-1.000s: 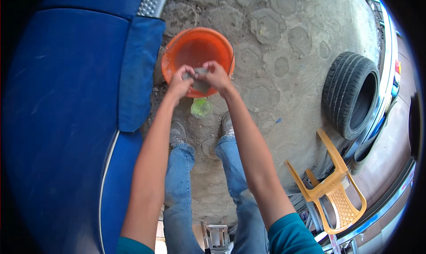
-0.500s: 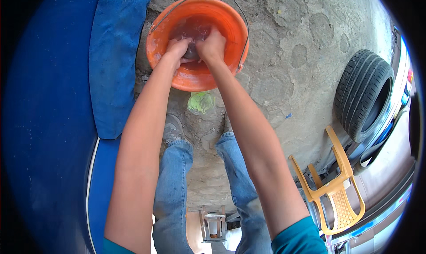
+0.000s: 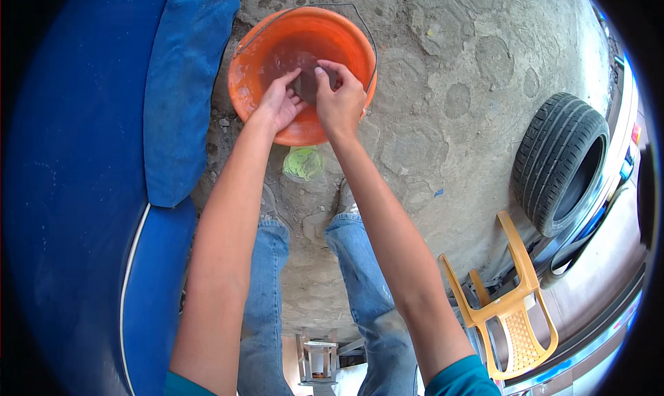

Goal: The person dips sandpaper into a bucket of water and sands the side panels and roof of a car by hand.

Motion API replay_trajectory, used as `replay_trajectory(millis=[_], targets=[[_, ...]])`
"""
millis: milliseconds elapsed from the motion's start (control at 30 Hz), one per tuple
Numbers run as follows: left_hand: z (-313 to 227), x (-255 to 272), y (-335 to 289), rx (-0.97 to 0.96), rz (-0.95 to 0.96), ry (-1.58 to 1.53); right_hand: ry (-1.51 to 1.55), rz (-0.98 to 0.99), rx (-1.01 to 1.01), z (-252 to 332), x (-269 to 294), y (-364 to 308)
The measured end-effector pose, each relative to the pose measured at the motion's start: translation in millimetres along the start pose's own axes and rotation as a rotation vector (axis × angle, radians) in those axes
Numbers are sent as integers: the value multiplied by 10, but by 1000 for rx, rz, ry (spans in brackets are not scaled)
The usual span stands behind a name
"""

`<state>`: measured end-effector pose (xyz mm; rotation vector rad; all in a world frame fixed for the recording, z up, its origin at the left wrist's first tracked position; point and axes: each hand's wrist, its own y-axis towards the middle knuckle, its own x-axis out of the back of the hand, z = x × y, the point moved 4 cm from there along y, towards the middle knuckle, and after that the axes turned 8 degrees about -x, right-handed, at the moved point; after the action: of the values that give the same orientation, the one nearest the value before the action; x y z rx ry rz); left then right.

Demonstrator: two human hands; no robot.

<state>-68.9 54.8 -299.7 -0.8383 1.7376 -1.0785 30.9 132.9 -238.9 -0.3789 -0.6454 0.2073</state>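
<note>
An orange bucket (image 3: 242, 91) with a thin wire handle stands on the ground ahead of me, with murky water low inside. Over its opening, both hands hold a small dark grey flat piece, seemingly a sheet of sandpaper (image 3: 305, 86). My left hand (image 3: 278, 107) has its palm turned up, with thumb and fingers at the sheet's left edge. On the other side my right hand (image 3: 339, 98) pinches it between thumb and curled fingers. Part of the sheet is hidden behind the right fingers.
A blue car panel (image 3: 76, 188) fills the left side, with a blue cloth (image 3: 183, 98) draped over it. A light green tub (image 3: 303, 163) sits just below the bucket. At right are a black tyre (image 3: 553, 157) and a yellow plastic chair (image 3: 508, 313). The concrete ground (image 3: 422, 140) is rough.
Both hands have risen from the water inside the bucket, bringing the dark sheet up into view. The right hand has turned to pinch it. The whole view has shifted slightly.
</note>
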Motion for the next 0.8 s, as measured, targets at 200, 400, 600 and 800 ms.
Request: replay_trajectory(millis=[200, 400, 600, 800], targets=[[81, 390, 326, -185, -73, 88, -149, 108, -157, 67, -254, -40], [174, 129, 104, -248, -253, 191, -218, 160, -200, 105, 19, -134], [78, 271, -183, -207, -322, 244, -41, 133, -118, 240, 256, -340], [133, 315, -1296, -426, -270, 263, 562, 369, -587, 463, 522, -707]])
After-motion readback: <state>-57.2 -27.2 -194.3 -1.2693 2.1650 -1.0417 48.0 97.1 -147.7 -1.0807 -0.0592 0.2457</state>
